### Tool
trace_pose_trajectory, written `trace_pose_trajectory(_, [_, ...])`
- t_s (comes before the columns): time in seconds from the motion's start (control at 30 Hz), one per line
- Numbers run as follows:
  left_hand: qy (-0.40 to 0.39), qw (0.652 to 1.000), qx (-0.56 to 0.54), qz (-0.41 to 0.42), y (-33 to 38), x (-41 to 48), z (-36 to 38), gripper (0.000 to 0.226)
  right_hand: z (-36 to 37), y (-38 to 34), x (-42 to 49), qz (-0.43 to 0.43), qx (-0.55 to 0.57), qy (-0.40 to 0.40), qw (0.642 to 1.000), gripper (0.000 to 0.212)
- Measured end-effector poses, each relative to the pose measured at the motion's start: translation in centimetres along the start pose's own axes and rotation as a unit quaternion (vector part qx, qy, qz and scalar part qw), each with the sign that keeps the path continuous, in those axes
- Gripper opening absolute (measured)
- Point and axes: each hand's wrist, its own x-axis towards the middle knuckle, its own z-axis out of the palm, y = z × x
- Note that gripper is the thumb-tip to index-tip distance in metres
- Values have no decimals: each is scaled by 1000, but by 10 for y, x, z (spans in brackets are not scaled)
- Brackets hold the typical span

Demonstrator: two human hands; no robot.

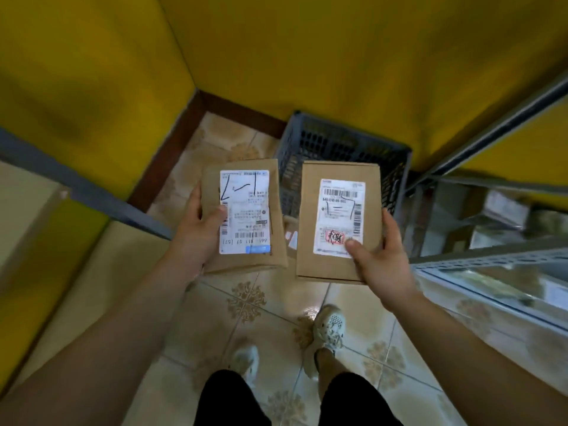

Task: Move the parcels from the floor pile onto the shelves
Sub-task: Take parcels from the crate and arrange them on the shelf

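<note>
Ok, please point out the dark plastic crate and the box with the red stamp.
Dark grey plastic crate [338, 142]: head view, far wall.
Brown cardboard box with red stamp [308, 216]: head view, bare left side.

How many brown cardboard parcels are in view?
2: left brown cardboard parcel in the left hand, right brown cardboard parcel in the right hand. Blurred shapes on the grey metal shelves may be more.

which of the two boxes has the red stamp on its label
The right box, held by the right hand: its label has a red patch. The left box, in the left hand, has a blue strip instead.
</note>
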Motion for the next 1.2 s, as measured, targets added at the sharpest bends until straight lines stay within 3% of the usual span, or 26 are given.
trace_pose_trajectory(0.23, [-93, 984, 21, 149, 116, -92, -32, 54, -54, -73, -133, -87, 54, 102, 990, 88])
trace_pose_trajectory(0.33, [-126, 971, 27, 202, 156, -131, -31, 68, -79, -88, -189, -97, 96, 167, 977, 85])
trace_pose_trajectory(0.5, [-216, 938, 23, 271, 202, -218, -1, 72, -137, -86, -274, -87, 129, 260, 953, 86])
trace_pose_trajectory(0.73, [-341, 876, 59, 336, 205, -363, 110, 69, -257, -14, -402, -63, 140, 368, 917, 87])
trace_pose_trajectory(1.0, [-486, 789, 95, 364, 176, -570, 278, 62, -409, 111, -554, -16, 155, 527, 835, 87])
trace_pose_trajectory(1.2, [-563, 744, 109, 343, 167, -657, 370, 62, -478, 161, -614, 17, 163, 597, 785, 88])
